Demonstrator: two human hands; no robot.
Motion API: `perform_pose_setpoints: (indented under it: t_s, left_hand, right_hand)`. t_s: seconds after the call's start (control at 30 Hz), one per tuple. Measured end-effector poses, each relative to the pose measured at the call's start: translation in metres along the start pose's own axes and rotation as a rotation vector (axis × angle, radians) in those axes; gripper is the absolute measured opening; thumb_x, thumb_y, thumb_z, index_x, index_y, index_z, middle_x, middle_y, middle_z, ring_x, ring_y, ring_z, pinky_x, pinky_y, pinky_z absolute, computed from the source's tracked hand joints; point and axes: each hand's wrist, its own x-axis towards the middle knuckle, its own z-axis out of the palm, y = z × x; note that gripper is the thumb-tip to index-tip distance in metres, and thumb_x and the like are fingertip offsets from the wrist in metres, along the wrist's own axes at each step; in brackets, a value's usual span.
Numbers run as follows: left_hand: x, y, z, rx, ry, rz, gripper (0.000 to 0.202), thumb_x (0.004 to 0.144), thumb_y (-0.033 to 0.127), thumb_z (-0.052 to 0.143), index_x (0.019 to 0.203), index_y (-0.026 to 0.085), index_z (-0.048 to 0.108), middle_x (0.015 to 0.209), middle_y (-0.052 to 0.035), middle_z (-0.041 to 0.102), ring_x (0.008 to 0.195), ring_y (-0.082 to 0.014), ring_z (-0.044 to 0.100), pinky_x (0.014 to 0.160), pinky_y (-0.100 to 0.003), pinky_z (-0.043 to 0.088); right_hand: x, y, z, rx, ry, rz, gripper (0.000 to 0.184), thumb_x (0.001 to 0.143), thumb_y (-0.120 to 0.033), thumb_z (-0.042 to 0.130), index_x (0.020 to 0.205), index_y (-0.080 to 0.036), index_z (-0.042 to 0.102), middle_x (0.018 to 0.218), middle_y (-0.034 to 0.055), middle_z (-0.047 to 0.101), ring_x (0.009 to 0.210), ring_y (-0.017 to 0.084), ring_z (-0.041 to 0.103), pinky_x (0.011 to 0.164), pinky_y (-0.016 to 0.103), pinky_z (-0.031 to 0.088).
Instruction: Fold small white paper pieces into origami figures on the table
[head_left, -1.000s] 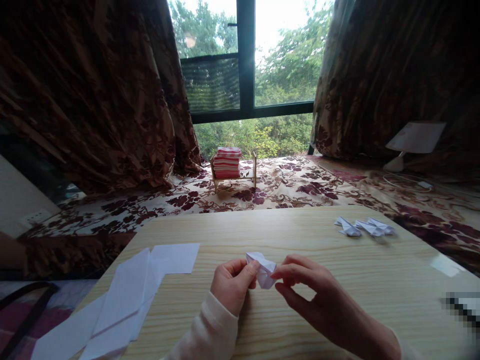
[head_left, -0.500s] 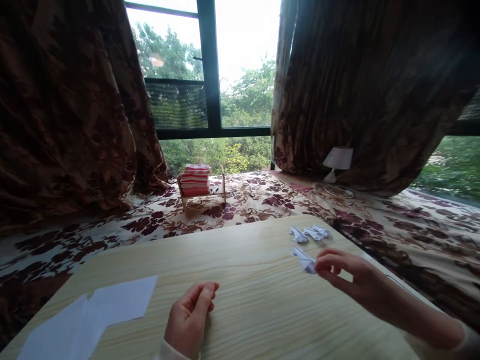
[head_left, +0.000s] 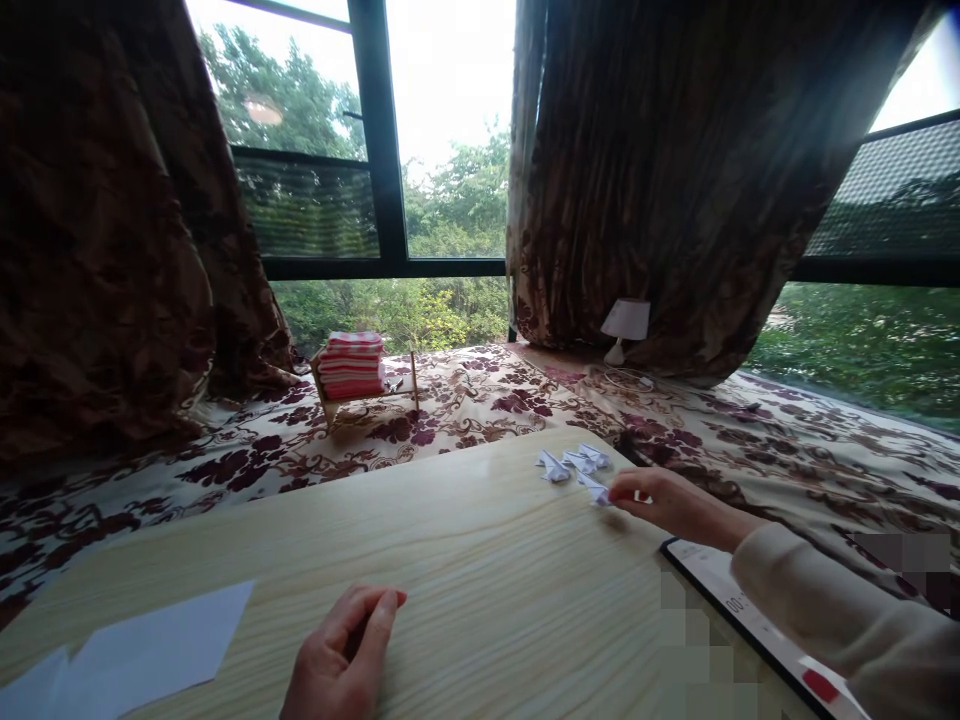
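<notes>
At the table's far right corner, my right hand [head_left: 651,500] pinches a white origami paper figure [head_left: 592,488] between thumb and fingertips. Just behind it sit several similar folded figures, one origami figure [head_left: 553,467] at the left and others [head_left: 586,458] beside it. Their exact shape is too small to make out. My left hand [head_left: 346,650] rests low over the table, fingers curled and thumb laid against them, with nothing visible in it. White paper sheets [head_left: 161,645] lie to its left, partly cut off by the frame.
A tablet [head_left: 750,610] with a number display lies under my right sleeve on the wooden table [head_left: 465,560]. Beyond, on patterned cloth, stand a small rack [head_left: 367,400] with folded pink towels [head_left: 351,365] and a lamp [head_left: 626,320]. Curtains frame the window.
My right hand has carried the origami figure farther away, close to the others. The view has turned right, bringing the tablet into sight. My left hand stays curled.
</notes>
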Motion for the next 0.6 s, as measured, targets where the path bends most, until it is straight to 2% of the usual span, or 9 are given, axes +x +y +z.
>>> perform_pose_setpoints:
  t_s: [0.37, 0.5, 0.6]
  left_hand:
    - [-0.001, 0.001, 0.000, -0.013, -0.039, 0.026, 0.016, 0.072, 0.032, 0.059, 0.063, 0.021, 0.065, 0.067, 0.0004, 0.063, 0.069, -0.0184, 0.058, 0.065, -0.024, 0.042]
    - [0.000, 0.000, 0.000, -0.032, -0.056, 0.034, 0.016, 0.073, 0.032, 0.058, 0.062, 0.021, 0.065, 0.067, 0.0006, 0.062, 0.069, -0.0180, 0.058, 0.066, -0.024, 0.041]
    - [0.002, -0.005, 0.000, -0.054, -0.052, 0.038, 0.016, 0.073, 0.032, 0.058, 0.063, 0.021, 0.064, 0.067, 0.0002, 0.062, 0.069, -0.0180, 0.057, 0.066, -0.025, 0.041]
  right_hand:
    - [0.012, -0.002, 0.008, -0.076, -0.025, -0.044, 0.017, 0.078, -0.028, 0.054, 0.077, -0.019, 0.069, 0.073, 0.0035, 0.063, 0.064, 0.016, 0.056, 0.060, 0.027, 0.042]
    - [0.009, -0.001, -0.002, -0.105, -0.007, -0.025, 0.017, 0.077, -0.028, 0.054, 0.078, -0.019, 0.068, 0.070, 0.0033, 0.063, 0.063, 0.016, 0.057, 0.058, 0.027, 0.043]
    - [0.003, -0.019, -0.017, -0.120, 0.028, -0.031, 0.017, 0.077, -0.027, 0.053, 0.077, -0.019, 0.068, 0.073, 0.0042, 0.063, 0.064, 0.017, 0.057, 0.060, 0.028, 0.043]
